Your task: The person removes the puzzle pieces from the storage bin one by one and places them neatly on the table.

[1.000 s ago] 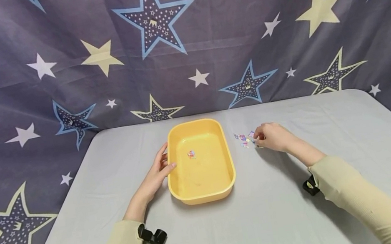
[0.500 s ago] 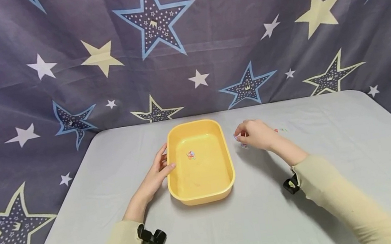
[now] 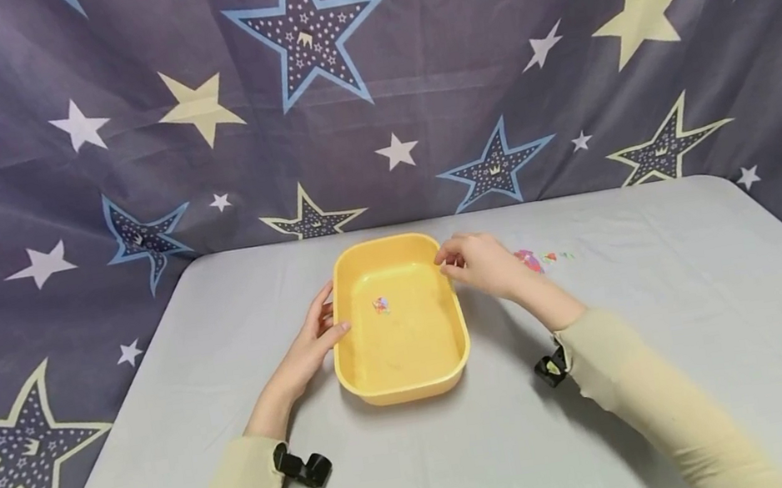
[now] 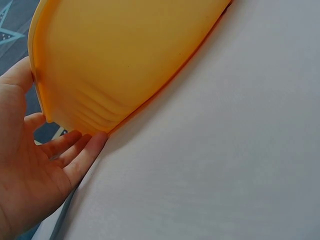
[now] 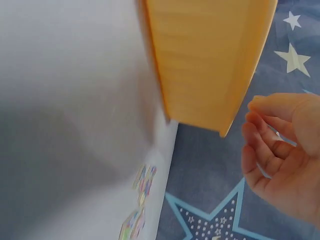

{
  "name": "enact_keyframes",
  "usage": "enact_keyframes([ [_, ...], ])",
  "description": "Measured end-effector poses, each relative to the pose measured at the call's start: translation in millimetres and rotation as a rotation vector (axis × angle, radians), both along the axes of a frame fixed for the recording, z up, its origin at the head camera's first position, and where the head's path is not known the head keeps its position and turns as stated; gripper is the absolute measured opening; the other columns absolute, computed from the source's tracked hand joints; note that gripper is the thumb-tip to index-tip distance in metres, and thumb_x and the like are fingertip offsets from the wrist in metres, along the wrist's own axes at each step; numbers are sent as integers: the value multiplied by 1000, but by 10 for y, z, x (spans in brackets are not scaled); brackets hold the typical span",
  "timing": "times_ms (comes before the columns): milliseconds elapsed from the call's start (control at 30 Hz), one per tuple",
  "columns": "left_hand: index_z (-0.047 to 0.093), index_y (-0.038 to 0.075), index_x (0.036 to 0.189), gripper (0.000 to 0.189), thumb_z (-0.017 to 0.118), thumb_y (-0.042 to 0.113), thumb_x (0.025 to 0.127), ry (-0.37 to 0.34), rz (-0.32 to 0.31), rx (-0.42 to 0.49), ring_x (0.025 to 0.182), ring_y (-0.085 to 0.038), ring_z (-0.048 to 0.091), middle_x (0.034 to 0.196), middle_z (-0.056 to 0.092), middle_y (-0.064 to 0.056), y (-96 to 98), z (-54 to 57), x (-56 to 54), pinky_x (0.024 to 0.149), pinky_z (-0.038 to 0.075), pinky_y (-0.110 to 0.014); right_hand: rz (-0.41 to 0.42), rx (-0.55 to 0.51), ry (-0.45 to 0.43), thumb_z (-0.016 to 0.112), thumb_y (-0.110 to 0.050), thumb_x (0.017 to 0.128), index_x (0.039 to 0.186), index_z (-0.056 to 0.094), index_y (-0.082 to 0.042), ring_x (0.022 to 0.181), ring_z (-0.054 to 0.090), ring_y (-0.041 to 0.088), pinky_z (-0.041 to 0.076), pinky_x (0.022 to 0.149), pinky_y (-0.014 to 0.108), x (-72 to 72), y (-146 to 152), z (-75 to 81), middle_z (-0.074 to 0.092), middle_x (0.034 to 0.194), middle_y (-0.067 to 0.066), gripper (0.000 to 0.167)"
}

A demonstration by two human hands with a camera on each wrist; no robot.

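In the head view a yellow plastic tray [image 3: 418, 354] stands on the table, with one small red-and-blue sticker [image 3: 381, 306] lying inside. My left hand [image 3: 309, 353] holds the tray's left side, thumb over the rim and fingers against the outer wall, which the left wrist view confirms. My right hand [image 3: 481, 264] is at the tray's right rim, thumb and index fingertips together in a pinch. Whatever sits in that pinch is hidden behind the fingertips. Right of this hand, a pink-purple sticker [image 3: 528, 261] lies on the table near a small red one [image 3: 551, 257].
A tiny green piece [image 3: 567, 255] lies farther right. The right wrist view shows more colourful stickers [image 5: 145, 182] on the table below the hand. Grey cloth covers the table [image 3: 678, 336]; a star-patterned curtain [image 3: 407, 47] hangs behind its back edge.
My right hand has moved left, from the stickers on the table, where its fingertips pinched at a small sticker, to the tray's right rim. My left hand stays on the tray.
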State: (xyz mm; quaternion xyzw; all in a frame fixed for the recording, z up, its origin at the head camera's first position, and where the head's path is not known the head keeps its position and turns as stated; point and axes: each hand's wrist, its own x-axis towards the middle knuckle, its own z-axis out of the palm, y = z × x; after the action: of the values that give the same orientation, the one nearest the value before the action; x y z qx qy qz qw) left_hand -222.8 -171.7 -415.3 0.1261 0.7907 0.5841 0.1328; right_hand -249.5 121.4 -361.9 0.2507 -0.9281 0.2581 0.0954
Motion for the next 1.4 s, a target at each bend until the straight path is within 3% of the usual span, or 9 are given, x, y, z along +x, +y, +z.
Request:
enact_keyframes([
  [100, 7, 19, 147, 70, 49, 18, 91, 5, -3, -4, 118, -32, 40, 138, 29, -21, 10, 64, 31, 98, 34, -43, 13, -18, 9, 60, -10, 82, 90, 69, -6, 73, 57, 15, 47, 67, 28, -9, -93, 36, 61, 81, 3, 12],
  [300, 7, 19, 147, 69, 48, 17, 92, -3, -2, 2, 118, -32, 40, 139, 29, -21, 12, 79, 33, 99, 34, -44, 62, -23, 9, 60, -10, 83, 91, 68, -5, 73, 56, 13, 47, 67, 26, -23, -291, 56, 62, 81, 3, 12],
  [667, 6, 20, 147, 69, 48, 17, 92, -12, -4, 12, 122, -34, 38, 140, 27, -22, 15, 68, 42, 99, 34, -46, 151, 97, -32, 62, -11, 81, 93, 67, -5, 78, 58, 15, 48, 71, 24, -91, -581, -27, 64, 85, 5, 14],
  [1233, 7, 22, 147, 71, 50, 20, 91, -4, -10, 19, 121, -32, 39, 140, 28, -21, 5, 49, 45, 99, 34, -43, 108, 290, -157, 67, -23, 81, 100, 67, -9, 83, 57, 16, 46, 77, 29, -255, -901, -265, 60, 90, 2, 23],
  [1400, 7, 20, 147, 71, 50, 19, 91, 3, -14, 25, 121, -32, 38, 140, 29, -21, 7, 47, 44, 99, 34, -42, 125, 327, -147, 68, -23, 80, 98, 66, -8, 82, 54, 18, 45, 75, 30, -285, -926, -342, 57, 86, 3, 23],
])
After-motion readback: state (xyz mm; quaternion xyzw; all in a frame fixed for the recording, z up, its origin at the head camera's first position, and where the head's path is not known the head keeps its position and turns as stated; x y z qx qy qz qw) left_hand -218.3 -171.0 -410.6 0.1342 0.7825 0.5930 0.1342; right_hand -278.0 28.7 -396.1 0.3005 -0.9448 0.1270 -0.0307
